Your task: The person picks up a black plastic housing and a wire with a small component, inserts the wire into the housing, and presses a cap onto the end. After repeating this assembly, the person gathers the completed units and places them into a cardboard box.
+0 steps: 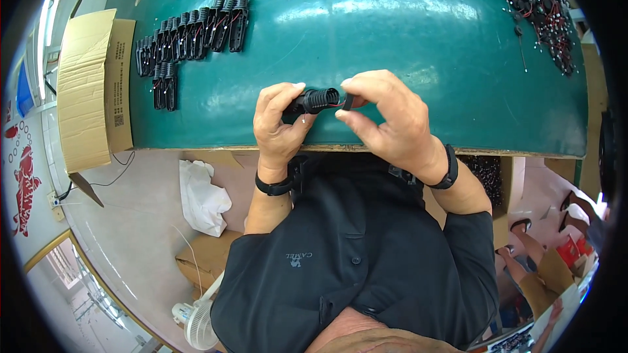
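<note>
Your L hand point(276, 124) is at the near edge of the green desk point(392, 39), fingers grasping a blk ribbed housing point(320, 99), thumb on the near side; its open ribbed end faces R, toward your other hand. Your R hand point(400, 114) has thumb + index pinching a small blk part point(348, 101), just beside that opening. Thin red wire point(339, 104) shows in the gap btwn the 2 pcs; can't tell how far inside the housing it runs. Both pcs sit in front of your chest. Far L of desk: rows of similar blk housings point(196, 29), ribbed ends mostly away from you, red wire visible in several. Far R: heap of small blk wired parts point(533, 13), red leads tangled, 1 stray point(521, 46) on its L side. Cardboard box point(91, 91), flap up, at desk's L end. You've 1 blk band on each wrist: L band point(278, 187), R band point(449, 168).
</note>
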Available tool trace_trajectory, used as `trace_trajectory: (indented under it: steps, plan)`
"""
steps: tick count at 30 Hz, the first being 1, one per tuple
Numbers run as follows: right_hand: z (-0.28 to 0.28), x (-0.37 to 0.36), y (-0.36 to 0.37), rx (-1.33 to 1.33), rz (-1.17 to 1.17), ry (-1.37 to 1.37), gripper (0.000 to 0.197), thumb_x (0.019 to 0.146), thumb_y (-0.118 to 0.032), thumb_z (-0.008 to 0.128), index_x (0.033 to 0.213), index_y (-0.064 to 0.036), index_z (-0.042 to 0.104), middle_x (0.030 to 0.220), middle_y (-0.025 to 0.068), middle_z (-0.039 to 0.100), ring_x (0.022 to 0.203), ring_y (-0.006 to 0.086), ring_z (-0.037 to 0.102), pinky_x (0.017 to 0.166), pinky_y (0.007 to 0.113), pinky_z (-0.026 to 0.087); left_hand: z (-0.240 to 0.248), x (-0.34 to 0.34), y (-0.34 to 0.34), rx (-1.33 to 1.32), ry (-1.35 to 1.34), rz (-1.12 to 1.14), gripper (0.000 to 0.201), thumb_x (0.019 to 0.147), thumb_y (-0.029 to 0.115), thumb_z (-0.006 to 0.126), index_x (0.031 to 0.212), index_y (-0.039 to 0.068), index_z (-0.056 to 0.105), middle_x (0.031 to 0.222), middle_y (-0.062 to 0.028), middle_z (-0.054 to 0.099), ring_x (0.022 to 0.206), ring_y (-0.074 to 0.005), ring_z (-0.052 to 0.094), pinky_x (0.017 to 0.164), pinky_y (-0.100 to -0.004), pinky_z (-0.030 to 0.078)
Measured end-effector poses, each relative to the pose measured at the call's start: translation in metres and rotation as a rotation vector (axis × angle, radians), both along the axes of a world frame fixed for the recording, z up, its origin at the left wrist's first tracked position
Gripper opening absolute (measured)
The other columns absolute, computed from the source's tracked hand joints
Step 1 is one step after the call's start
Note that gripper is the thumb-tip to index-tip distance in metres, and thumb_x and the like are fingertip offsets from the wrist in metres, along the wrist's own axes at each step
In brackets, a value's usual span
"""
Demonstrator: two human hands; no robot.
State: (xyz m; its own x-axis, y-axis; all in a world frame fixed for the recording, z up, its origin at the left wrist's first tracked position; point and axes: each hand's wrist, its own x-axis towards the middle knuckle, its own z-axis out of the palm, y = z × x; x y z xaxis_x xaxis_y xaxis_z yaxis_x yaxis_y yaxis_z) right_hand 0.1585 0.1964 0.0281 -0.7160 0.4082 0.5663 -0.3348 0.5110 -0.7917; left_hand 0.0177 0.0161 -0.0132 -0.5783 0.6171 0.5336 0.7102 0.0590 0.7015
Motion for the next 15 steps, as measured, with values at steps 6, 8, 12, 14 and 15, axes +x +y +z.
trace_trajectory:
  steps: [6,8,12,14,15]
  plan:
    - [-0.004,0.003,0.012,-0.064,0.045,-0.140,0.035,0.081,0.001,0.086,0.113,0.0011,0.071,0.102,0.0121,0.071,0.081,0.0173,0.072,0.070,0.029,0.061,0.004,0.002,0.003,-0.096,-0.013,-0.024,0.056,0.068,-0.002,0.091,0.121,0.005,0.074,0.111,-0.0120,0.070,0.096,-0.0247,0.068,0.081,-0.0338,0.057]
    - [-0.004,0.002,0.016,-0.037,0.069,-0.159,0.033,0.082,0.001,0.085,0.112,0.0015,0.072,0.101,0.0119,0.072,0.081,0.0170,0.072,0.071,0.029,0.061,0.006,0.003,0.004,-0.102,-0.020,-0.029,0.058,0.067,-0.002,0.091,0.121,0.005,0.074,0.110,-0.0119,0.070,0.096,-0.0248,0.068,0.081,-0.0338,0.057]
    - [-0.004,0.002,0.021,-0.027,0.100,-0.199,0.029,0.084,0.001,0.084,0.112,0.0015,0.074,0.101,0.0119,0.073,0.082,0.0167,0.072,0.071,0.028,0.061,0.008,0.004,0.004,-0.103,-0.080,-0.059,0.060,0.065,-0.002,0.092,0.122,0.005,0.075,0.106,-0.0116,0.071,0.093,-0.0252,0.069,0.080,-0.0339,0.057]
    - [-0.004,0.002,0.023,-0.026,0.113,-0.216,0.028,0.085,0.001,0.083,0.111,0.0014,0.075,0.101,0.0119,0.073,0.083,0.0166,0.072,0.072,0.028,0.060,0.008,0.004,0.004,-0.110,-0.093,-0.083,0.060,0.066,-0.001,0.092,0.123,0.006,0.075,0.105,-0.0112,0.071,0.092,-0.0244,0.069,0.079,-0.0332,0.057]
    - [-0.005,0.002,0.024,-0.032,0.121,-0.224,0.028,0.085,0.000,0.084,0.112,0.0011,0.075,0.101,0.0118,0.073,0.083,0.0166,0.072,0.072,0.028,0.060,0.008,0.004,0.004,-0.114,-0.099,-0.094,0.060,0.066,-0.001,0.092,0.123,0.006,0.076,0.104,-0.0110,0.072,0.092,-0.0241,0.069,0.079,-0.0329,0.057]
